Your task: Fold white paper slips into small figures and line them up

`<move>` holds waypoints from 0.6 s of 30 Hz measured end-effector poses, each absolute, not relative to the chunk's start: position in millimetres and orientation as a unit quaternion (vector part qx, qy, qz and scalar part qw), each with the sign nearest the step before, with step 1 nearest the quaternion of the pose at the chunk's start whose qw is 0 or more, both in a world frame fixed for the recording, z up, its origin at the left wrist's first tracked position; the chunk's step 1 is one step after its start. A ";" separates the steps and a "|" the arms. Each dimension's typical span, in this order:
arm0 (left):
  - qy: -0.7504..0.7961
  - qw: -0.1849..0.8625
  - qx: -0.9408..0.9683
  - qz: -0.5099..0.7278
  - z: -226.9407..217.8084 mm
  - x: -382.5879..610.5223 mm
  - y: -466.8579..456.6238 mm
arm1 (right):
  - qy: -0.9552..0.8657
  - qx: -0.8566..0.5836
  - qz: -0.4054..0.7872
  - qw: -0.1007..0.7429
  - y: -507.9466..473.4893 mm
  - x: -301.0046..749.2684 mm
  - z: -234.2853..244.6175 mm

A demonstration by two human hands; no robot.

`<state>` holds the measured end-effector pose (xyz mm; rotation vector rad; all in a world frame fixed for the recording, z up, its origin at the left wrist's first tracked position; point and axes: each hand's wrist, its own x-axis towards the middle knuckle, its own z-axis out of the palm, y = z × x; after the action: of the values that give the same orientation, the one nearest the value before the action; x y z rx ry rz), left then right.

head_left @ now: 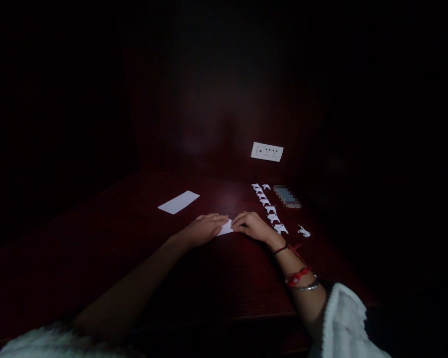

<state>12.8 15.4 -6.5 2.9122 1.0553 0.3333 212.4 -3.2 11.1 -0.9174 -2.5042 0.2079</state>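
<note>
A small piece of white paper (225,228) lies on the dark red table between my two hands. Stretched out flat, the fingers of my left hand (205,228) rest over its left part. My right hand (252,225) has its fingers bent and pinched together at the paper's right end. Right of that hand, several small folded white paper pieces (272,218) stand in a slanting row. Another folded piece (304,231) sits apart, farther right.
A flat white paper strip (178,202) lies at the left of the table (209,283). Beyond the folded row is a phone-like rectangle (287,196), blurred out. A white socket panel (267,152) is on the back wall. The surroundings are very dark.
</note>
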 end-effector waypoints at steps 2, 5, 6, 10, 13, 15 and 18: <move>0.342 0.015 0.934 0.104 -5.7 13.5 14.0 | -0.910 -0.335 0.077 0.230 -2.7 212.5 10.7; 0.358 0.023 0.929 0.094 -4.7 14.6 12.0 | -0.912 -0.333 0.079 0.224 -1.8 213.0 10.5; 0.364 0.026 0.927 0.089 -4.5 14.9 11.6 | -0.913 -0.331 0.078 0.224 -1.7 213.3 10.7; 0.381 0.037 0.921 0.075 -6.7 14.9 12.9 | -0.913 -0.334 0.073 0.225 -1.8 214.7 11.5; 0.419 0.043 0.903 0.079 -10.6 13.3 16.2 | -0.914 -0.334 0.073 0.219 -1.7 215.4 11.1; 0.438 0.044 0.894 0.084 -12.5 12.2 17.8 | -0.916 -0.333 0.071 0.213 -1.5 215.3 10.6; 0.426 0.037 0.900 0.085 -11.7 12.1 17.1 | -0.916 -0.337 0.062 0.209 -1.6 214.5 10.9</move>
<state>12.1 17.1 -11.7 2.7615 1.3076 0.2620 214.5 -1.6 10.9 -0.9383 -2.5485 0.1713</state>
